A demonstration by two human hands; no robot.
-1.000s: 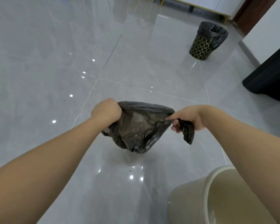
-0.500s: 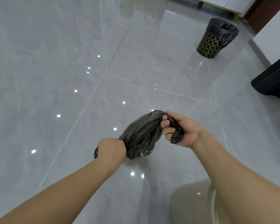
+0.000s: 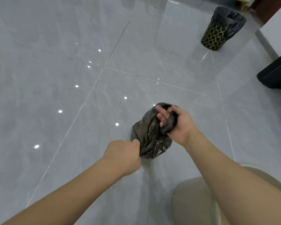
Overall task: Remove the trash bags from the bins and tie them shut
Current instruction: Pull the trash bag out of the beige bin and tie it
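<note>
A small black trash bag (image 3: 148,135) hangs above the grey floor between my two hands. My left hand (image 3: 125,154) is closed on a gathered end of the bag at its lower left. My right hand (image 3: 177,125) grips the other twisted end at the upper right, fingers curled around the plastic. A cream bin (image 3: 190,202) stands at the bottom right, partly hidden by my right forearm. A black bin with a gold honeycomb pattern (image 3: 215,35) stands at the far upper right, lined with a black bag (image 3: 229,17) folded over its rim.
Glossy grey floor tiles (image 3: 55,78) fill most of the view. A dark piece of furniture (image 3: 277,75) sits at the right edge. A white wall base (image 3: 266,44) runs behind the patterned bin.
My hands have moved from wide apart to close together, the left one nearer to me and the right one farther. The bag's mouth has gone from stretched open to bunched and twisted.
</note>
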